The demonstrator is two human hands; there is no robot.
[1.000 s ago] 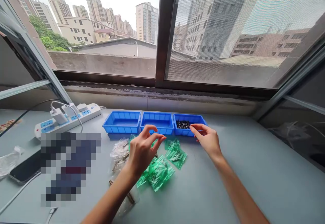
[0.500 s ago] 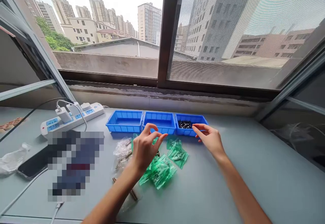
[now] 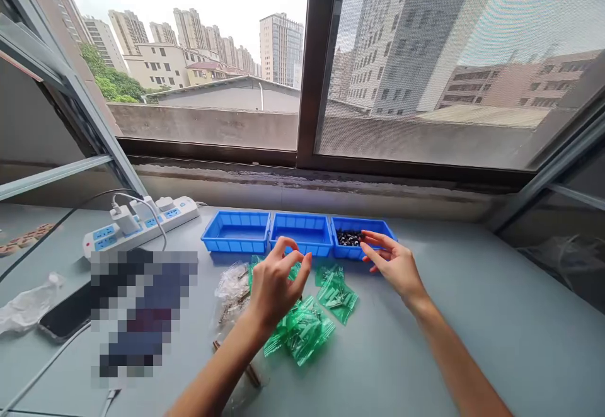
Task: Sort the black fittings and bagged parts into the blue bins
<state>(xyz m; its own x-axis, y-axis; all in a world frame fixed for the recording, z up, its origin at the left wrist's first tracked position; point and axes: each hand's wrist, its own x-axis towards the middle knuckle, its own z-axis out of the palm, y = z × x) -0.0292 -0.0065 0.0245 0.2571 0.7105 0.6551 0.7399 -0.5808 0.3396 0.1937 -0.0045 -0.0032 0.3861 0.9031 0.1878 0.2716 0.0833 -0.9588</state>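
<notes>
My left hand (image 3: 280,281) hovers over the green plastic packets (image 3: 305,332), thumb and index fingertip curved toward each other with a gap and nothing visible between them. At the front edge of the right blue bin (image 3: 388,229) is my right hand (image 3: 392,262), its fingers apart and no object seen in them. Small black and silver parts (image 3: 348,238) lie in that bin. The middle blue bin (image 3: 302,248) and the left blue bin (image 3: 239,246) show bare bottoms. Clear bags with metal parts (image 3: 231,294) sit left of the green packets, partly behind my left forearm.
A white power strip (image 3: 142,225) with plugs and cables stands at the back left. Near it lie a black phone (image 3: 66,316), crumpled clear plastic (image 3: 31,303) and a pixelated area. A window frame (image 3: 312,89) rises behind the grey table (image 3: 449,278).
The whole view has shifted slightly, with the bins lower and further right in the picture. Both hands stay in nearly the same places; my left thumb points more upward.
</notes>
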